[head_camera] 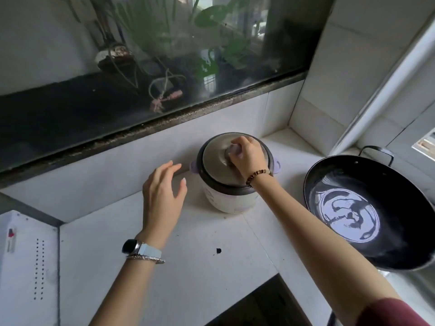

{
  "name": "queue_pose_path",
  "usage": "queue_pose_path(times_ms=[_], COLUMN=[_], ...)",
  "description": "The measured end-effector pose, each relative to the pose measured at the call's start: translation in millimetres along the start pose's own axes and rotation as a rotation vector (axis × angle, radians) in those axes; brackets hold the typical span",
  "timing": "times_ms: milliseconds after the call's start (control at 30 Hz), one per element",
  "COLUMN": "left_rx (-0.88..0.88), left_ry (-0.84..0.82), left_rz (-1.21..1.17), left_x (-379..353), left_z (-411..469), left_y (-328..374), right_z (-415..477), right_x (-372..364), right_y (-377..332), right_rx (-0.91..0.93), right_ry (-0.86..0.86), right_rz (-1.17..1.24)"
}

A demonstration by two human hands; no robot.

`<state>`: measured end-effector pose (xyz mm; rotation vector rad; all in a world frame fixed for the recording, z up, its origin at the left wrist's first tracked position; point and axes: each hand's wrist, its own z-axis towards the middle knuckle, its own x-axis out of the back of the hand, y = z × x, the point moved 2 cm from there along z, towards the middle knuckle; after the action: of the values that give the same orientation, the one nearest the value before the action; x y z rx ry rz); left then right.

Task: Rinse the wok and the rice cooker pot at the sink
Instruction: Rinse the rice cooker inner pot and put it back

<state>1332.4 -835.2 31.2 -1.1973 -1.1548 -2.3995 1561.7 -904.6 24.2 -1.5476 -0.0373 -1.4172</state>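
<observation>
Our right hand (pixel 247 154) wraps its grip around the lid knob (pixel 231 151) of the rice cooker (pixel 226 201). Our left hand (pixel 162 191) hovers beside it over the desk (pixel 200 255), grip open, holding nothing.

Your R hand (pixel 247 154) is on top of the rice cooker (pixel 226 198), fingers curled round the lid knob (pixel 231 151); the grey lid (pixel 214 163) sits on the cooker. Bead bracelet (pixel 257 176) on that wrist. Your L hand (pixel 162 191) hovers just left of the cooker, fingers spread & relaxed, holding nothing; watch (pixel 129 246) & a thin bangle (pixel 146 258) on that wrist. The cooker stands on the white counter (pixel 164 278), near the back wall. To its right, apart from it, is the black wok (pixel 404 208), w/ a shiny patch in its bottom. Small dark spot (pixel 218 250) on the counter btwn your arms. White perforated box (pixel 28 267) at far left. Behind, a window (pixel 70 109) w/ green plants (pixel 211 17) beyond the glass
</observation>
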Motion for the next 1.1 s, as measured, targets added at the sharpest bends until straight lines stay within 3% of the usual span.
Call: queue_pose_path(times_ms=[367, 667, 900, 1100], left_rx=[0.032, 0.061, 0.185, 0.251], left_ry=[0.060, 0.165, 0.234, 0.209], left_rz=[0.022, 0.040, 0.047, 0.061], left_x=[28, 67, 94, 99], left_z=[-15, -56, -103, -137], left_y=[-3, -18, -48, -78], right_z=[-11, -67, -135, -183], right_x=[18, 25, -32, -85], right_y=[-20, -79, -102, -97], right_rx=[0.079, 0.343, 0.429, 0.393], right_ry=[0.068, 0.070, -0.113, -0.319], right_rz=[0.051, 0.162, 0.184, 0.103])
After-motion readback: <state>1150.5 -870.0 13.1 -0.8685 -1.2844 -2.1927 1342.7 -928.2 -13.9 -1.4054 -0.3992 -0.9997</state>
